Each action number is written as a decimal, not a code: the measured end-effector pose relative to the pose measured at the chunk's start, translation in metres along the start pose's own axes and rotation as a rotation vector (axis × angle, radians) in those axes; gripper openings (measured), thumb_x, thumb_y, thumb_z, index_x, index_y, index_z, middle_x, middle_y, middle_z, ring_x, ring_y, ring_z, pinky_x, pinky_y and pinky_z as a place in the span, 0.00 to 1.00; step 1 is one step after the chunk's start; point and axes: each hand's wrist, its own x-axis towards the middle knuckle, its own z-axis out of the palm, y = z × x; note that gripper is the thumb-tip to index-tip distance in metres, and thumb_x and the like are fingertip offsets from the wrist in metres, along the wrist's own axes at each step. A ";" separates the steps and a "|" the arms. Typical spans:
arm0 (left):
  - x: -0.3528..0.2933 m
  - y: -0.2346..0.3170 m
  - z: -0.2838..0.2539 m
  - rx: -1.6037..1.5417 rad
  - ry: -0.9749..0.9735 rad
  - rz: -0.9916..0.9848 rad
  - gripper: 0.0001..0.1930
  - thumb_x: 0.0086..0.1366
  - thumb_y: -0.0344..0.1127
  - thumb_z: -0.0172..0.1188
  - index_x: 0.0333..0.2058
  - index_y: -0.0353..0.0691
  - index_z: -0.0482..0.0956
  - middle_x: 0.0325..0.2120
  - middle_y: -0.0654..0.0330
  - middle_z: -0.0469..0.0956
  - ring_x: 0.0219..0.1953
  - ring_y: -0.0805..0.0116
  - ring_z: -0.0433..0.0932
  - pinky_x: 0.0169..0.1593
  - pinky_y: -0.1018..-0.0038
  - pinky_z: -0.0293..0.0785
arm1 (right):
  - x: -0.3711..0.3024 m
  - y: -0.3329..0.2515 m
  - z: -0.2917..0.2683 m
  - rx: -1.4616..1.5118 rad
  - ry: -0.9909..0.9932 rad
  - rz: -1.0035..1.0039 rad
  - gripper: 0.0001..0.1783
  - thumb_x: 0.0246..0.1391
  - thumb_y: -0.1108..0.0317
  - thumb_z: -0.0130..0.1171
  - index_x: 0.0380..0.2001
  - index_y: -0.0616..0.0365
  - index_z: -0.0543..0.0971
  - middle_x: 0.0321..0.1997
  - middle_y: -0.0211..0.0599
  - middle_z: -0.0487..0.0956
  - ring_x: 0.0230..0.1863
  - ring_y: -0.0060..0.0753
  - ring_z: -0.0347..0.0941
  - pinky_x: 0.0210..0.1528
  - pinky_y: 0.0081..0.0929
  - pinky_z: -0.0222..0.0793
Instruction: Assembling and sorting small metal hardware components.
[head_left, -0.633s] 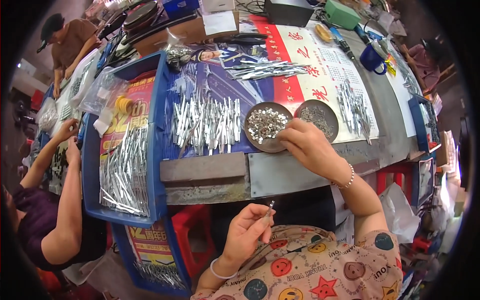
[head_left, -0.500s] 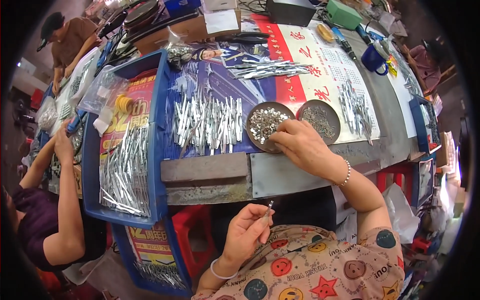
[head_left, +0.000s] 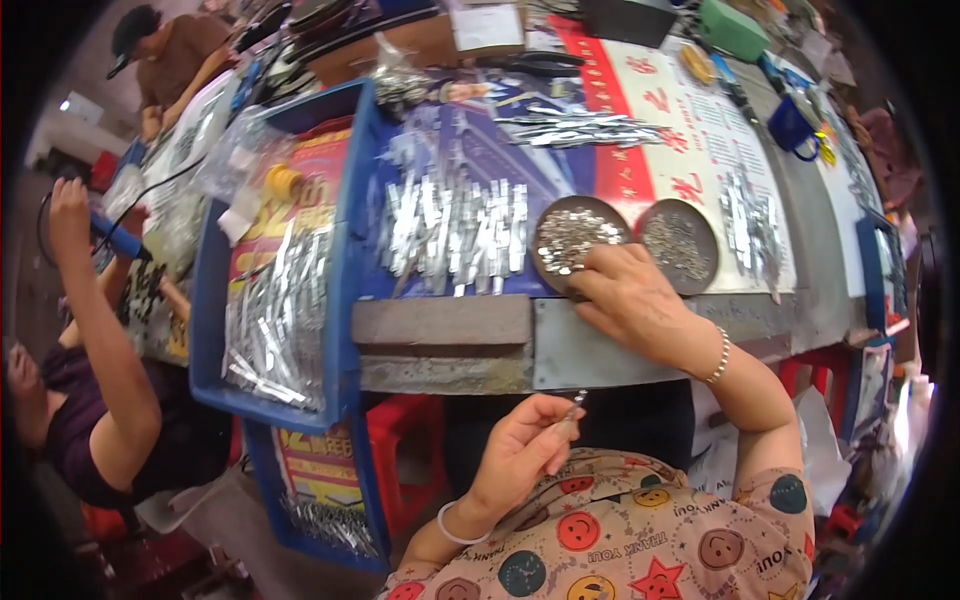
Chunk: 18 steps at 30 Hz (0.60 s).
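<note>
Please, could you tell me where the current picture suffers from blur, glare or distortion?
Head view: mild blur, so the small metal piece in the left hand lacks fine detail; head view: white glare on the metal strips in the blue tray; head view: fisheye-curved front edge of the table, black corners.

Low in the frame is a short-sleeved tan shirt (head_left: pixel 640 545), printed with round smiling faces — red, brown, yellow and dark green — plus a red star (head_left: pixel 658 580) at the bottom edge and dark lettering. The bare left hand (head_left: pixel 522 447) has a plain pale band (head_left: pixel 455 527) at its wrist; the bare right hand (head_left: pixel 638 303) — a pale beaded bracelet (head_left: pixel 722 356).
</note>
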 end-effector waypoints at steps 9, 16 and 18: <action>0.002 -0.010 0.007 -0.020 -0.019 -0.013 0.07 0.66 0.25 0.51 0.42 0.34 0.71 0.29 0.63 0.72 0.19 0.83 0.63 0.23 0.87 0.59 | -0.005 -0.001 0.004 0.007 0.107 -0.038 0.10 0.42 0.73 0.60 0.27 0.59 0.68 0.31 0.40 0.67 0.36 0.44 0.65 0.41 0.36 0.58; -0.006 -0.008 0.014 0.011 -0.045 0.031 0.07 0.67 0.27 0.50 0.43 0.36 0.71 0.28 0.65 0.71 0.19 0.84 0.62 0.24 0.88 0.58 | -0.019 -0.018 -0.012 0.174 0.212 -0.030 0.08 0.42 0.77 0.60 0.25 0.58 0.70 0.24 0.38 0.70 0.31 0.44 0.67 0.37 0.36 0.61; -0.009 -0.010 0.016 0.007 -0.024 0.040 0.07 0.67 0.28 0.50 0.43 0.36 0.71 0.29 0.65 0.70 0.20 0.84 0.62 0.24 0.88 0.58 | -0.036 -0.033 -0.018 0.376 0.231 0.017 0.09 0.40 0.79 0.61 0.24 0.59 0.71 0.24 0.37 0.71 0.30 0.43 0.68 0.35 0.34 0.63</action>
